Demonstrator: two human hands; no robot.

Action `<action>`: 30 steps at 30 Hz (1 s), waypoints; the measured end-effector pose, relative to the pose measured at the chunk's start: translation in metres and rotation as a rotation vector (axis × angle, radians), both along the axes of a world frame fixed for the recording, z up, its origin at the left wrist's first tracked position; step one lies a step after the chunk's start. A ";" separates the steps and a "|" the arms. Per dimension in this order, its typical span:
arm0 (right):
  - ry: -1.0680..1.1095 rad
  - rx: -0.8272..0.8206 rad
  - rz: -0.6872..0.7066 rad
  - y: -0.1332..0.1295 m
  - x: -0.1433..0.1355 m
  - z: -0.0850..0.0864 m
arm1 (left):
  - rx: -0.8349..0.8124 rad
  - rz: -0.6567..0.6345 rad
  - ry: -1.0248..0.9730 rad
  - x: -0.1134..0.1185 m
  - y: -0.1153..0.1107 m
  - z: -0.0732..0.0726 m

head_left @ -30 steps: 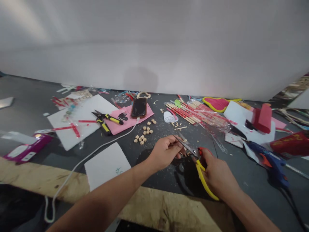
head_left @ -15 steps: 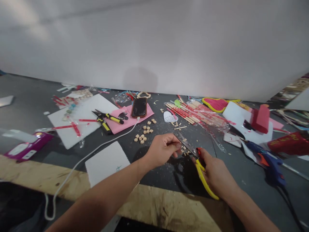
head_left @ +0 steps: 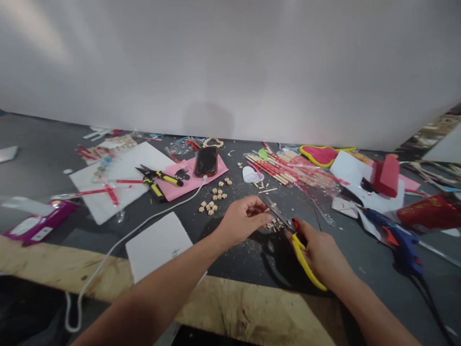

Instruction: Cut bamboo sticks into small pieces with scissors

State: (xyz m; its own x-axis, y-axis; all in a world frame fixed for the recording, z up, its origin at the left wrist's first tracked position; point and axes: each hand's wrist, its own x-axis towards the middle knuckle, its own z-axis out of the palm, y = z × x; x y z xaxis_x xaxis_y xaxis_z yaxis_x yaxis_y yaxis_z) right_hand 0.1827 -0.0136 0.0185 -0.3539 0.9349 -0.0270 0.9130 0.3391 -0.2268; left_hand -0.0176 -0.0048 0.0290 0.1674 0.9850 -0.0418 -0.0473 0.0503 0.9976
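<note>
My right hand is closed round the yellow handles of a pair of scissors, whose metal blades point up and left. Just left of the blades, my left hand pinches a short wooden stick with its end at the blades. Several small cut wood pieces lie on the dark table under the blades. To the left of my left hand, little wooden cubes sit in small clusters. A white heart-shaped cutout lies beyond my hands.
Wooden sticks with red ones in clear plastic lie behind. Black-and-yellow pliers and a phone on a charging cable rest on pink paper. A blue glue gun is at right, a white sheet at front left.
My left fingers have shifted slightly, and the short stick now shows between them and the blades. The cut pieces below are more visible. The view has moved slightly.
</note>
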 end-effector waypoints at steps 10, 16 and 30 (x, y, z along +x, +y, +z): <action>-0.048 -0.018 0.022 -0.002 -0.001 0.001 | -0.019 -0.006 0.039 -0.003 -0.003 0.004; -0.052 -0.029 0.054 -0.002 0.002 0.003 | -0.132 -0.155 -0.159 -0.008 0.000 0.003; 0.070 0.002 0.072 -0.001 0.004 -0.004 | -0.215 -0.209 -0.302 -0.009 0.001 -0.002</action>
State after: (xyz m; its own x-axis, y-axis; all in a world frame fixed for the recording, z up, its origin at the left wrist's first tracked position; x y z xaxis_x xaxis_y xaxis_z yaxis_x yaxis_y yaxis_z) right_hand 0.1871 -0.0144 0.0146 -0.4213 0.9069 0.0023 0.8680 0.4040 -0.2886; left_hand -0.0265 -0.0038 0.0267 0.3988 0.9028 -0.1612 -0.3021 0.2953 0.9064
